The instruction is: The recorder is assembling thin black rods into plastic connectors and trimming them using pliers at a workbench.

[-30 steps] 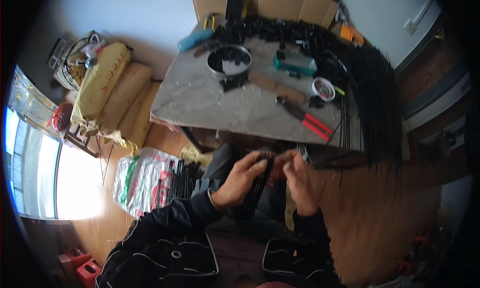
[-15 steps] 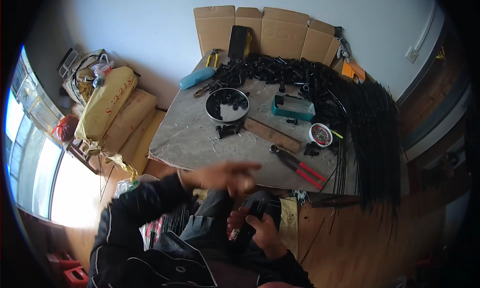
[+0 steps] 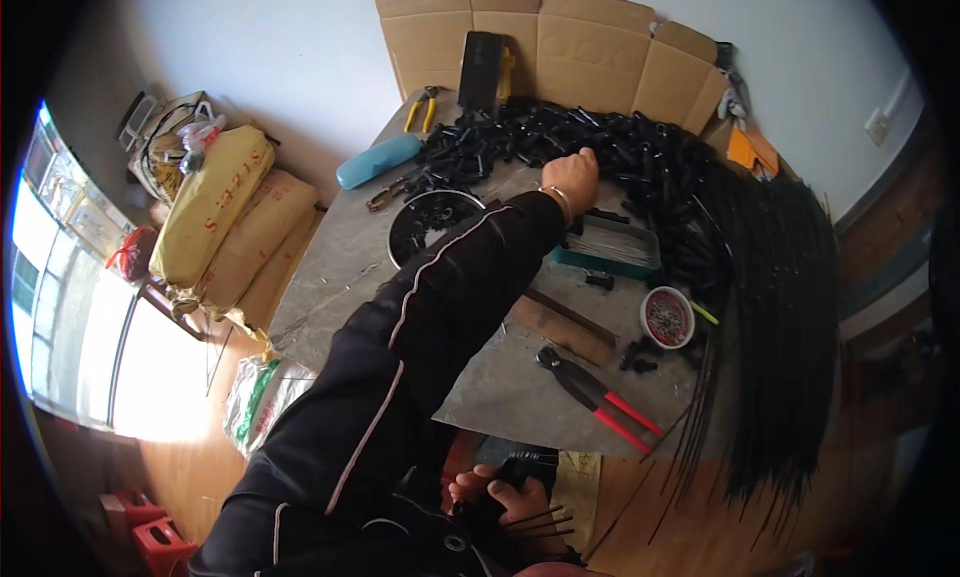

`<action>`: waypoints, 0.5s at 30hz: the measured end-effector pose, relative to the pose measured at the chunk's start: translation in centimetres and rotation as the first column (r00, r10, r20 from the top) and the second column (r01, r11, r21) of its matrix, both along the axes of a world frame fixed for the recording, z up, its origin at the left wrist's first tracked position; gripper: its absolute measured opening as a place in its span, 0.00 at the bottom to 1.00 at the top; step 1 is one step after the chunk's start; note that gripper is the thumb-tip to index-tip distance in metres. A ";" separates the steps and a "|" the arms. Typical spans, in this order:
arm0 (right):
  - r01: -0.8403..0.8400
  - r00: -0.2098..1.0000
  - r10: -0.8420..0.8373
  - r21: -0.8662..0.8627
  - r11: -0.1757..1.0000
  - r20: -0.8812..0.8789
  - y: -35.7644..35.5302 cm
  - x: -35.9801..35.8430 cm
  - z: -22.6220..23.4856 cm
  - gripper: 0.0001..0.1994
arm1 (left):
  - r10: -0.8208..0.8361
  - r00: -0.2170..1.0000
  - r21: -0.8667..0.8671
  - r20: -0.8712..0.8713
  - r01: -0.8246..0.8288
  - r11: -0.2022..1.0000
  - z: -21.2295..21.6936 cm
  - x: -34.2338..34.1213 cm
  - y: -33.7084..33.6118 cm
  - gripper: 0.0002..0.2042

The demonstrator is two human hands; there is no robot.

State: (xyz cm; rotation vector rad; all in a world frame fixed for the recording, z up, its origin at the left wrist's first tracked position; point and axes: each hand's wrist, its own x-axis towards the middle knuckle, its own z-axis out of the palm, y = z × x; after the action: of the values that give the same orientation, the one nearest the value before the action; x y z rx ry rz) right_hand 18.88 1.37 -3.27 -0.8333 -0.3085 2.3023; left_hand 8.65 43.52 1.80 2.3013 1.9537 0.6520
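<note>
Stretched across the table, my left hand [image 3: 572, 180] is at the near edge of a heap of black tubular plastic parts [image 3: 560, 127]. Its fingers look curled, and what they hold, if anything, is hidden. Low in front of my body, my right hand [image 3: 520, 499] is closed around a dark bundle, blurred in shadow. Several thin black rods [image 3: 545, 523] jut out beside it. A teal tray [image 3: 625, 269] of thin pale sticks lies just nearer than my left hand.
My sleeve partly covers a round pan [image 3: 392, 239] of black parts. Nearby are red-handled pincers [image 3: 600, 402], a wooden strip [image 3: 565, 327], a white bowl [image 3: 646, 317] of small metal pieces and a blue case [image 3: 378, 163]. Long black rods [image 3: 780, 347] hang over the right edge.
My left hand has moved from above my lap, far forward to the black heap. The right hand stays low, still closed. The view has shifted somewhat.
</note>
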 end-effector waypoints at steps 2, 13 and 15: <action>-0.007 1.000 0.007 -0.036 0.999 0.006 0.3 0.1 -0.4 0.13 | 0.011 1.000 0.002 0.006 -0.011 1.000 -0.2 -1.4 0.5 0.13; -0.060 0.995 0.050 0.112 0.992 0.083 0.9 0.7 -1.6 0.13 | 0.153 0.937 -0.144 -0.315 -0.206 0.968 2.1 -15.2 -2.4 0.24; -0.054 0.994 0.041 0.126 0.991 0.104 0.9 0.5 -1.0 0.13 | 0.206 0.948 -0.111 -0.241 -0.238 0.965 1.3 -15.1 -1.5 0.22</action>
State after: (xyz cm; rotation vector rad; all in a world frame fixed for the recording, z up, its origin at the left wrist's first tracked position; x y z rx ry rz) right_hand 19.34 2.23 -4.32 -0.8864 -0.5214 2.2606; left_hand -6.46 42.05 3.05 2.1747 2.3024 0.2597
